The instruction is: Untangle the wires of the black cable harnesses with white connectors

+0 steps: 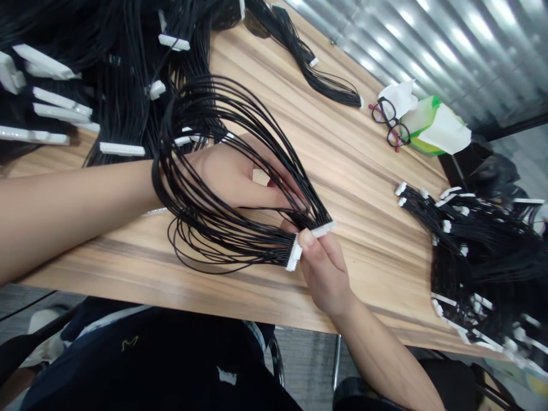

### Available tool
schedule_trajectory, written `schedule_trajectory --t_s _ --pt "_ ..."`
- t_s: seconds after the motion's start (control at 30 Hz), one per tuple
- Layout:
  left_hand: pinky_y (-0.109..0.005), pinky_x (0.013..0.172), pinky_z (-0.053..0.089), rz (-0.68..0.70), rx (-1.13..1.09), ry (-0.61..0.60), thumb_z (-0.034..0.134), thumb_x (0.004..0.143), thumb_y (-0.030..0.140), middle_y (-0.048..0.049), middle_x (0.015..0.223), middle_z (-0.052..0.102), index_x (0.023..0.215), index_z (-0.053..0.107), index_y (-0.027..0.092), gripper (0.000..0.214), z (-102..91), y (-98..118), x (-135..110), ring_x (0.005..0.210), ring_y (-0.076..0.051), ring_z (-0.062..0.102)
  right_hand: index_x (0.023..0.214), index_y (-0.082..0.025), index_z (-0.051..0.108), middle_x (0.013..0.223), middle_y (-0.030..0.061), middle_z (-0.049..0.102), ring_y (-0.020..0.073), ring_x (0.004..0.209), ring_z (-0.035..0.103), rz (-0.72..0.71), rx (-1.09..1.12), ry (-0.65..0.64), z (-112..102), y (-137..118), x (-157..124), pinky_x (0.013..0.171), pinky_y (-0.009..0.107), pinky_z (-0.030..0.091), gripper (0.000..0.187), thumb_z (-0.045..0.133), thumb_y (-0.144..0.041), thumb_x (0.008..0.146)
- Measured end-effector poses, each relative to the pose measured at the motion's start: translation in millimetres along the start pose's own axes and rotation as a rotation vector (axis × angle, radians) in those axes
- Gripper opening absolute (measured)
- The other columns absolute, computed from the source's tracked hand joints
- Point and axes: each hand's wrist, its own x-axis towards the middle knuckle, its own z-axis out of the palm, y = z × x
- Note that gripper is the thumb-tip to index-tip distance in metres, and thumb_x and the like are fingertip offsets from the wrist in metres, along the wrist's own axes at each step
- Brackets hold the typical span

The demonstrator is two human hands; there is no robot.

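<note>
1. Corrugated metal wall panels [449,51] fill the top right of my feed, and below them runs a wood-grain table [368,228] with grey floor beyond its near edge.
2. The left hand [231,177] comes in from the left of my view, half open with its fingers loosely curved. Black wires pass across and around it, so I can't tell how firmly it has hold of them.
3. The right hand [323,268] is closed in a tight pinch, with its thumb and fingers on a white multi-pin connector [293,253].
4. That connector ends a black wire harness [201,228], which fans out in loops above the table, between both hands. A second white connector [323,229] sits just beside the right thumb.
5. Looped wires cross in front of the left hand and hide part of its fingers from me.
6. More harnesses lie heaped at the upper left [120,97] and at the right [479,262], and a smaller bundle [325,83] lies toward the far edge.
7. Black-framed glasses [390,123] rest beside a green tissue box [432,128], well away from both hands.
</note>
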Motion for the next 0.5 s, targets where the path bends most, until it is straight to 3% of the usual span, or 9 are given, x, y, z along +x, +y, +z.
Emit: schedule_trajectory --t_s 0.07,0.17,0.3,0.37,0.5 --pt "-0.024 0.078 0.058 0.062 0.118 0.138 0.067 0.100 0.031 -0.0027 0.097 0.083 0.099 0.080 0.017 0.019 2.0 -6.3 0.1 0.087 -0.012 0.072 0.082 -0.026 0.068 0.069 0.0004 0.061 0.0172 0.061 0.055 0.009 0.060 -0.020 -3.4 0.5 2.0 0.055 0.032 0.051 0.046 0.060 -0.068 0.099" --pt "-0.026 0.079 0.055 0.151 0.311 0.334 0.067 0.103 0.036 0.0005 0.097 0.083 0.107 0.081 0.023 0.020 4.2 -15.5 -0.8 0.084 -0.011 0.068 0.077 -0.026 0.063 0.068 -0.0010 0.056 0.0161 0.060 0.051 -0.071 0.101 0.110 -7.3 -1.4 6.8 0.054 0.031 0.049 0.043 0.065 -0.064 0.097" --pt "-0.033 0.109 0.052 0.046 0.431 0.412 0.060 0.107 0.046 0.0018 0.126 0.079 0.130 0.074 0.027 0.034 4.2 -13.3 -4.1 0.104 -0.016 0.068 0.085 -0.027 0.066 0.068 -0.0021 0.054 0.0152 0.057 0.049 -0.264 0.041 0.300 -8.4 -4.6 11.0 0.049 0.029 0.045 0.033 0.066 -0.057 0.099" --pt "-0.038 0.120 0.047 -0.042 0.423 0.397 0.055 0.109 0.041 -0.0019 0.141 0.073 0.142 0.066 0.023 0.039 4.9 -7.6 -5.4 0.121 -0.020 0.068 0.087 -0.027 0.066 0.068 -0.0020 0.054 0.0153 0.056 0.048 -0.335 -0.026 0.369 -8.0 -4.8 11.3 0.047 0.029 0.043 0.032 0.064 -0.057 0.100" --pt "-0.045 0.132 0.037 -0.055 0.433 0.400 0.040 0.108 0.020 -0.0159 0.165 0.051 0.162 0.037 0.008 0.055 9.2 -3.4 -6.6 0.151 -0.024 0.051 0.089 -0.028 0.064 0.070 -0.0015 0.054 0.0155 0.055 0.049 -0.417 -0.097 0.471 -6.0 -3.4 11.1 0.047 0.030 0.042 0.030 0.063 -0.057 0.101"
